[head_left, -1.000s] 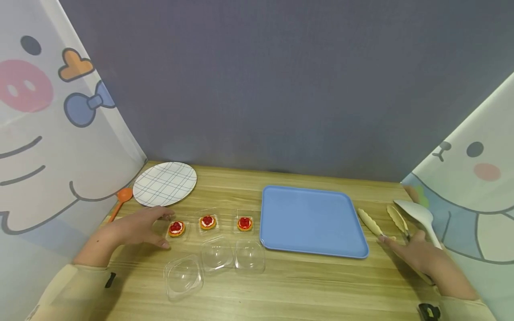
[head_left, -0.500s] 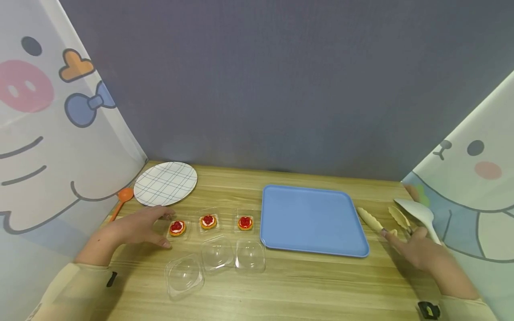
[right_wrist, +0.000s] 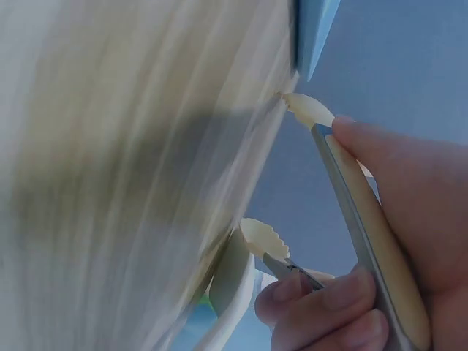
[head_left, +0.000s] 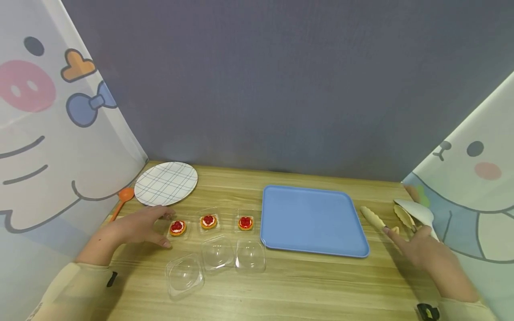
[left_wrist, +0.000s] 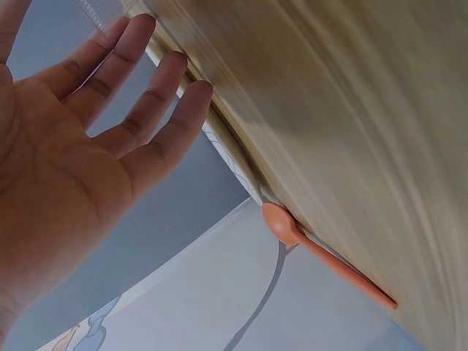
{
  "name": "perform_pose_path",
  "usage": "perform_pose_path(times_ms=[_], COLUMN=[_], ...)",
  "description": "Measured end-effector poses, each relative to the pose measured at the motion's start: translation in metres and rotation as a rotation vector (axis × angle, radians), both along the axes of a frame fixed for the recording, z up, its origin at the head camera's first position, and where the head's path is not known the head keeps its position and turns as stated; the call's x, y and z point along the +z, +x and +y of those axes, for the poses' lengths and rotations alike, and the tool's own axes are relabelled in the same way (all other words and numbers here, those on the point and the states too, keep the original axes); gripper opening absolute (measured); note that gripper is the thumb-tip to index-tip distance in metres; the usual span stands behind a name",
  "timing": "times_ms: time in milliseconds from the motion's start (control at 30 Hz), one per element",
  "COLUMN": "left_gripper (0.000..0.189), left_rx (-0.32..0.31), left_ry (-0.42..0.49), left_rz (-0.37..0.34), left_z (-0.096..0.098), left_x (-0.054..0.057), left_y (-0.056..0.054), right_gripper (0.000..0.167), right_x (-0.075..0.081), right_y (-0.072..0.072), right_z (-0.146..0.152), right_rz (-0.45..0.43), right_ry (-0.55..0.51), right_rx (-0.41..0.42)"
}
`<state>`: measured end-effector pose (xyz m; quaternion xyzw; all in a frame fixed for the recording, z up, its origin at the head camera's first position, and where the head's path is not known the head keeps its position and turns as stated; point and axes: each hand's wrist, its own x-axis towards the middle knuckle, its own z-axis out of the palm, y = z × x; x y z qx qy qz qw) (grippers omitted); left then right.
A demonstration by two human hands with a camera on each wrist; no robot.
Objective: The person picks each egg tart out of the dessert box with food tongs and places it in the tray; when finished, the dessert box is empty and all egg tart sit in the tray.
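Tongs point(head_left: 372, 218) with cream scalloped tips are gripped in my right hand point(head_left: 427, 254), thumb along one arm and fingers curled round the other. Their two tips stand spread apart in the right wrist view. On the left, my left hand point(head_left: 138, 229) lies with thumb and fingers spread beside the leftmost red-topped tart point(head_left: 177, 228). That tart sits on a clear plastic base; whether my fingertips touch the base I cannot tell. A second tart point(head_left: 208, 221) and a third tart point(head_left: 246, 223) stand to its right on similar clear bases.
Clear domed lids point(head_left: 250, 255) lie in front of the tarts. A blue tray point(head_left: 313, 220) is right of centre. At the back left lies a checked plate point(head_left: 166, 183) with an orange spoon point(left_wrist: 281, 223) beside it. A white spoon-like utensil point(head_left: 419, 211) lies behind the tongs.
My right hand has lifted the tongs slightly and shifted them a little to the right, so one tip now overlaps the white utensil. My left hand has stayed in place.
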<state>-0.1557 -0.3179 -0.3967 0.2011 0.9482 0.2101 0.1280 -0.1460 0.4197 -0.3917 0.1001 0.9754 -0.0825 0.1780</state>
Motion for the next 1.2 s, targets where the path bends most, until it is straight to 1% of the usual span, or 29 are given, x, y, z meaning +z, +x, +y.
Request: perform_pose_path(times_ms=[100,267,400,467,600,733,867,1033,1133,1200], left_gripper=[0.086,0.090,0.096,0.097,0.098,0.097,0.097,0.097,0.097,0.097], left_rx=[-0.015,-0.009,0.000,0.001,0.001,0.000,0.001,0.004,0.006,0.007], left_ry=[0.001,0.009,0.015,0.017,0.019,0.023,0.028,0.023,0.023,0.024], left_rz=[0.013,0.007,-0.009,-0.011,-0.012,-0.011,-0.013,-0.015,-0.016,-0.016], left_z=[-0.001,-0.001,-0.001,-0.001,-0.001,-0.001,0.000,0.001,0.001,0.001], left_x=[-0.001,-0.002,-0.001,-0.002,-0.002,-0.002,-0.001,0.000,0.000,0.000], left_y=[-0.001,0.000,0.002,0.002,0.002,0.002,0.003,0.004,0.004,0.004], right_gripper=[0.132,0.131,0.123,0.117,0.107,0.093,0.083,0.079,0.079,0.075], right_x=[0.003,0.011,0.018,0.022,0.031,0.037,0.042,0.047,0.051,0.053], right_y=[0.002,0.004,0.003,0.003,0.003,0.004,0.004,-0.001,-0.005,-0.007], right_z=[0.000,-0.004,-0.015,-0.022,-0.041,-0.064,-0.091,-0.124,-0.143,-0.154], right_rz=[0.008,0.007,0.035,0.073,0.156,0.275,0.354,0.386,0.399,0.431], right_ry=[-0.024,-0.051,-0.055,-0.052,-0.041,-0.077,-0.124,-0.143,-0.139,-0.136], right_rx=[-0.015,-0.006,0.023,0.046,0.097,0.131,0.162,0.207,0.249,0.290])
